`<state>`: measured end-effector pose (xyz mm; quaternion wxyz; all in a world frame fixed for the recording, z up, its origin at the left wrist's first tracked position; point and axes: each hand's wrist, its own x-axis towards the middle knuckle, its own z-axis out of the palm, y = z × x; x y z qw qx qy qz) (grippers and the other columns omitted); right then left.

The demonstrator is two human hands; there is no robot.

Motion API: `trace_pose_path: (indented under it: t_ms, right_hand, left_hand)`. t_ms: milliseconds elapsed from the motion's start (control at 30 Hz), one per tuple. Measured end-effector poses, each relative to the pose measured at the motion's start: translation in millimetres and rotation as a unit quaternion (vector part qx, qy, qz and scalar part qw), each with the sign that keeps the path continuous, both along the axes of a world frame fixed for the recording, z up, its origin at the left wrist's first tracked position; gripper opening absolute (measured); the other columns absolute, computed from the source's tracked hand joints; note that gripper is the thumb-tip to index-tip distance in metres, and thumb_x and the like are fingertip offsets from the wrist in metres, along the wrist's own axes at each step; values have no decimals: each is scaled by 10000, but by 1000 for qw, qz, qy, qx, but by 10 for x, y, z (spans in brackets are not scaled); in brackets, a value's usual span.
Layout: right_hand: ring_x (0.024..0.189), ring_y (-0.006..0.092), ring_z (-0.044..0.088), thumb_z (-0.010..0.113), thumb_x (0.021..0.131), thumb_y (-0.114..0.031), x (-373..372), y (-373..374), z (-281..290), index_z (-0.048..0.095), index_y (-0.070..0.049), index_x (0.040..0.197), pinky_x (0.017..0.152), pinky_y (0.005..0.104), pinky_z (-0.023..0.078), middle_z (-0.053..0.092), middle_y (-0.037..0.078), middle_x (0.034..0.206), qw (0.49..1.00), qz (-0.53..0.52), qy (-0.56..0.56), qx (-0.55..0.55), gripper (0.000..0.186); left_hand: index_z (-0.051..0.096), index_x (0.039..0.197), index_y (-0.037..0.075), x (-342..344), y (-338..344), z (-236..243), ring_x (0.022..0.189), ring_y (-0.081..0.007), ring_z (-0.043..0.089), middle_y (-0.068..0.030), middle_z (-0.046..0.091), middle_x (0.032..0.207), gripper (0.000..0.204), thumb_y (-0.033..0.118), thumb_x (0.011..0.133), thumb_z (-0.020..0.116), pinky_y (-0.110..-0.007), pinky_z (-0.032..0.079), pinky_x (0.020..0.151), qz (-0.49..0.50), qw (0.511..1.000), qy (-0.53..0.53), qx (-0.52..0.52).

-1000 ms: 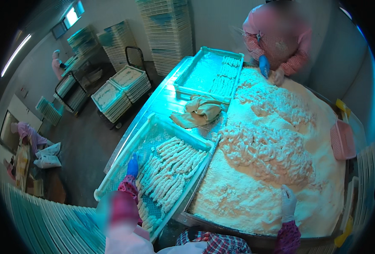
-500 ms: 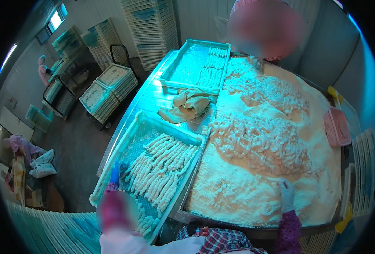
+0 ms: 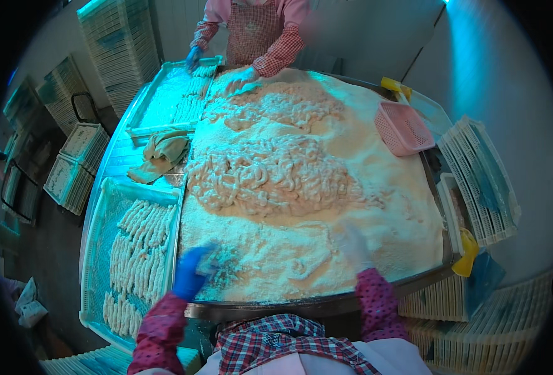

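My left hand (image 3: 191, 272), in a blue glove, hangs over the near left corner of a wide bed of pale flour or breading (image 3: 389, 212). Its fingers look spread, somewhat blurred, with nothing visible in them. Over the near right part of the bed is my right hand (image 3: 353, 247) in a whitish glove, its fingers smeared by motion. Between the hands, a single coated strip (image 3: 311, 267) lies in the powder. Beyond it rises a heap of pale, tangled strips (image 3: 276, 175). Left of the bed, a mesh-bottomed tray (image 3: 95, 269) holds rows of coated strips (image 3: 138, 256).
Across the table a co-worker (image 3: 254, 31) reaches one hand to a far tray (image 3: 158, 94) and one to the powder. A crumpled cloth (image 3: 164, 150) lies between the trays. At right are a pink basket (image 3: 404, 128), yellow-handled tools (image 3: 467, 253) and stacked trays (image 3: 479, 181).
My view has swung right. My left hand has left the near tray and is now over the powder. My right hand has shifted away from the strip it was beside.
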<state>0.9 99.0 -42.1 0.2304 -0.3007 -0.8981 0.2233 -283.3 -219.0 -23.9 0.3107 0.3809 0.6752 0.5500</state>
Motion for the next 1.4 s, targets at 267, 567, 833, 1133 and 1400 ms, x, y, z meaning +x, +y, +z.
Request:
trace_pose_path:
  t_ms: [267,567,833,1133,1400]
  right_hand:
    - [1010,279,584,587,839,-122,-153,-224,65,539,-51,1206,852,347,462,612,148,1098,916,-95,218,-322,376]
    - [1287,297,377,423,965,-285,-385,-808,418,402,17,1343,1081,390,249,430,185,1365,982,118,96,-110,483]
    - [1194,300,455,609,851,-168,-442,-592,150,449,1,1300,1018,404,335,496,165,1264,998,23,-10,-58,505]
    - [961,276,578,653,764,-32,-759,-1250,334,616,-36,1140,801,343,482,582,120,1080,980,125,-7,-154,378]
    - [1024,304,563,684,755,-114,-1145,-1158,451,572,-45,1197,902,383,432,607,138,1094,986,101,37,-125,461]
  left_hand:
    - [481,1296,135,1393,1538,-395,1038,-263,570,-92,595,1132,540,149,770,602,-431,409,967,-213,875,434,8]
    - [334,1375,37,1640,1239,-189,1242,-237,422,-108,440,1340,500,305,964,427,-422,365,1010,17,846,-502,181]
    - [455,1291,116,654,574,149,632,-92,443,-38,542,1004,424,384,963,436,-293,446,605,223,767,-563,214]
    - [451,1307,49,-2126,-2035,-566,1012,-196,551,-108,549,1227,488,403,982,366,-337,431,891,576,813,-32,83]
    - [438,1335,14,-2719,-2525,-1373,1209,-218,459,-116,506,1309,524,390,981,353,-332,308,1043,385,907,-164,-47]
